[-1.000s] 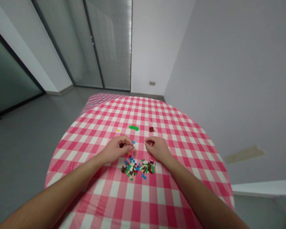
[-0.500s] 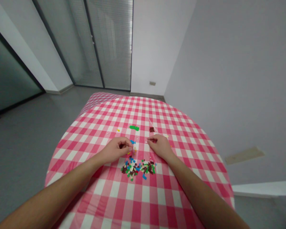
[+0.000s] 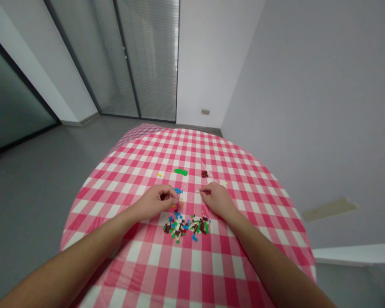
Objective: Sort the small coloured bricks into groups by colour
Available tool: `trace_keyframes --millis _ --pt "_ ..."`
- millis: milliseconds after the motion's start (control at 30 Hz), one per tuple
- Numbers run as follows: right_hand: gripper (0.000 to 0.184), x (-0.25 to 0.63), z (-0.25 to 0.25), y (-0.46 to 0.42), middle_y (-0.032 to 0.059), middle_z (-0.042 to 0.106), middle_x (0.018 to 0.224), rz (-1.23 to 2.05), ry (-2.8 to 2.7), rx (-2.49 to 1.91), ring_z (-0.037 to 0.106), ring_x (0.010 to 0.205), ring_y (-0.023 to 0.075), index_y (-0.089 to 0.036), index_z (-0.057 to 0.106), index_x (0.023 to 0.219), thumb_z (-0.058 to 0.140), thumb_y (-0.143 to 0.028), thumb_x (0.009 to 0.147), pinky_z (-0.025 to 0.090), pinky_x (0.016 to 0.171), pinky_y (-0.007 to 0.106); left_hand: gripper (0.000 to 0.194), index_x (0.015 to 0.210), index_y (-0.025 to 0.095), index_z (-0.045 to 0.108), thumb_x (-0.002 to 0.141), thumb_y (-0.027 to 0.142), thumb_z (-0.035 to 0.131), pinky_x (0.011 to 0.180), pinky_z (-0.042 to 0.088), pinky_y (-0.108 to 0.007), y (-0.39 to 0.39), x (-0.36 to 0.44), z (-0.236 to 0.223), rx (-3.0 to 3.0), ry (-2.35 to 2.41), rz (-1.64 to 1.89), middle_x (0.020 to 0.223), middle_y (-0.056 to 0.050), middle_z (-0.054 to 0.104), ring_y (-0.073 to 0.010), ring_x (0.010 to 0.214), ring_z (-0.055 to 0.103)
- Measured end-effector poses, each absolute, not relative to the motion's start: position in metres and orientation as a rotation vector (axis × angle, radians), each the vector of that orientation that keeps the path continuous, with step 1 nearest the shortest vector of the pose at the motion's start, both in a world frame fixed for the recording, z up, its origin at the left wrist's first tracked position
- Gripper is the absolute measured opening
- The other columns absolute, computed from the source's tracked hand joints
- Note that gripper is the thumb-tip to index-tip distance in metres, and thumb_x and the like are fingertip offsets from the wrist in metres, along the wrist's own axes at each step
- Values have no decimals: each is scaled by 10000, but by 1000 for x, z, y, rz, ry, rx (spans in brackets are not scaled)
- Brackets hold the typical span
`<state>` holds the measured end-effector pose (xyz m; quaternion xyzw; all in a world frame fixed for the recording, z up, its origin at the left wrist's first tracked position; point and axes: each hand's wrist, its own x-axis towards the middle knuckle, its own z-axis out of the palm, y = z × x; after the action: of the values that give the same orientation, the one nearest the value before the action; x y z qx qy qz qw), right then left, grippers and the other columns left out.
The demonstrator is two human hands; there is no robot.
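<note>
My left hand point(image 3: 158, 200) is closed in a pinch over the table, left of centre. Whatever lies between its fingertips is too small to name. Just beyond those fingertips are blue building pieces point(image 3: 178, 191), and small yellow pieces point(image 3: 182, 201) lie to their near side. My right hand point(image 3: 216, 199) also pinches, thumb against forefinger. At its fingertips is a tiny pale speck that I cannot identify. Between the forearms spreads a mixed heap of small building pieces point(image 3: 179, 227), brown, green, blue, white and red.
A green group of pieces point(image 3: 181, 172) and a brown group point(image 3: 204, 174) lie beyond the hands. One yellow piece point(image 3: 159, 175) sits farther left. A red-and-white checked tablecloth point(image 3: 192, 261) covers the round table. Behind stand a wall and glass panels point(image 3: 141, 64).
My right hand has shifted slightly right, away from the left hand, and still pinches. My left hand stays almost in place. The piles look the same.
</note>
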<state>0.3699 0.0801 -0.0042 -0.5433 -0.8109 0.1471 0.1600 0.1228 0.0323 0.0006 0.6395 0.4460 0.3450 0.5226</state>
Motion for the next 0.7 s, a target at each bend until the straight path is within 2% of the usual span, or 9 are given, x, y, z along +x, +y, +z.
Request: trace_keyframes --millis 300,533,700 --pt "168 368 -6 81 64 739 875 426 -2269 -1553 654 806 199 -184 770 825 607 -220 846 444 697 283 139 779 142 669 795 279 652 590 457 -265 32 122 1 1580 1088 829 671 -38 640 -144 636 577" --pt "152 367 -7 81 57 733 856 438 -2262 -1530 648 795 192 -189 759 803 618 -227 843 443 700 280 135 775 149 667 790 283 661 623 474 -275 33 121 0 1572 1063 827 666 -38 637 -153 664 590" --pt "167 367 -10 82 72 737 924 451 -2249 -1449 656 845 200 -172 758 958 651 -228 842 466 763 286 141 783 151 668 801 291 660 644 485 -283 33 120 0 1575 1077 822 700 -45 653 -163 695 604"
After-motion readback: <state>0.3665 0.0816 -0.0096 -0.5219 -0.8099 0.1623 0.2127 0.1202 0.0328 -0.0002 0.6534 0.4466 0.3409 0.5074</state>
